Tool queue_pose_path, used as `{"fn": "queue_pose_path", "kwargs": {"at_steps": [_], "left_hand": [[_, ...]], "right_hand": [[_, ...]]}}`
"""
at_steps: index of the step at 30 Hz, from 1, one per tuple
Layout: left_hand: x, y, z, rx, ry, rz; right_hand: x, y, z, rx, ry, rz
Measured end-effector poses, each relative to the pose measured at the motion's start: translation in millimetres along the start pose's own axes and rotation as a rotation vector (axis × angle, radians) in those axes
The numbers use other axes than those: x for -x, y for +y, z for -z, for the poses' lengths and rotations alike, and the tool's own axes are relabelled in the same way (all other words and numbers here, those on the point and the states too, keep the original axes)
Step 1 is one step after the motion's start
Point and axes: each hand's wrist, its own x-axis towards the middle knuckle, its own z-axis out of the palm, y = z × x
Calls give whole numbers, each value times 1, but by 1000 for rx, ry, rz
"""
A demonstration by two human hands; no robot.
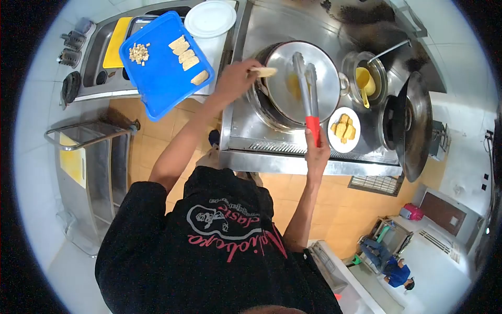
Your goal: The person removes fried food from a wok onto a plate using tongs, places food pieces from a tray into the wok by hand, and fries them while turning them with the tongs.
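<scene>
My left hand (238,79) is closed on a pale slice of what looks like tempeh (265,71), held at the left rim of a wide metal pot (327,65). My right hand (317,153) is wrapped around the red grip of metal tongs (299,70), whose jaws reach over the pot. Some yellowish food, partly behind the tongs, shows at the pot's bottom. Left of the stove, a blue tray (162,86) carries several similar slices (190,59) and a small heap of diced pieces (139,53). A white plate (334,141) with browned fried pieces (343,129) sits right of the pot.
A metal bowl (380,70) holds a yellow ladle-like cup (364,81). A large dark wok (415,128) stands upright at the stove's right end. A white lid (210,19) and yellow cutting board (116,44) lie near the sink. Another person (397,273) is far off at lower right.
</scene>
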Motion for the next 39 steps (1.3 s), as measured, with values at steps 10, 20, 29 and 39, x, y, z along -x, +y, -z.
{"fn": "queue_pose_path", "kwargs": {"at_steps": [10,20,29,39], "left_hand": [[7,29,-134,-255,-271,-333],[14,31,-130,-219,-104,-363],[47,-5,-6,-53,371,-41],[91,-172,57,-276,367,318]], "right_hand": [[-1,54,70,-17,16,-43],[-4,66,97,37,-36,113],[-24,57,58,379,-169,238],[-26,43,29,238,-99,283]]}}
